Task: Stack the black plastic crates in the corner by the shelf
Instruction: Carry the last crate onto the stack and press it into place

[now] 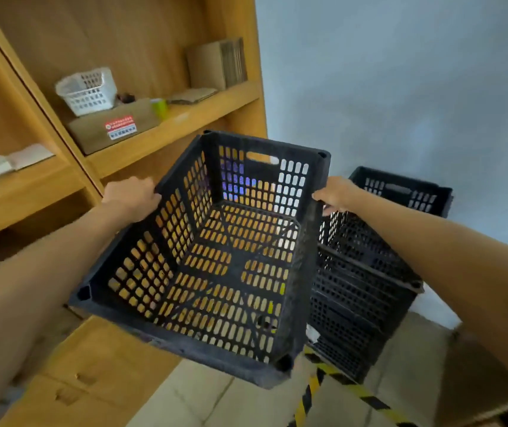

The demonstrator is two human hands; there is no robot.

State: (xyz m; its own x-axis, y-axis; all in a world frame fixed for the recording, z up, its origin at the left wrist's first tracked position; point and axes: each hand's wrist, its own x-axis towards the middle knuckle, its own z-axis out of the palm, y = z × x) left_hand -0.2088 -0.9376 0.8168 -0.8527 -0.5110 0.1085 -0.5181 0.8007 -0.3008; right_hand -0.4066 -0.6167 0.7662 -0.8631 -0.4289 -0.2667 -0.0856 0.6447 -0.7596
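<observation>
Right now a person is holding a black plastic crate (215,257) up in the air with both hands, its open top tilted toward the camera so the slotted floor and walls are showing. The left hand (132,197) is gripping the rim of the crate's left long wall, fingers curled over the edge, so that grip is closed on the crate. The right hand (336,195) is holding the right long wall near its far end, with the fingertips hooking over the rim and the thumb side pressing against the outside; that grip is also holding the crate.

Just beside the held crate, on its right and lower down, a stack of black crates (366,272) is standing in the corner against the pale grey wall (400,72). The held crate is overlapping the stack's left side in the view, and whether they are touching cannot be told.

To the left a wooden shelf (172,118) is rising beside the stack. On one board a white basket (88,89) is sitting on top of a brown cardboard box (114,127) with a red and white label, with a green cup (159,107) just beside the box and folded cardboard (215,64) leaning farther right. Yellow and black striped tape (351,386) is running across the floor below the crates.
</observation>
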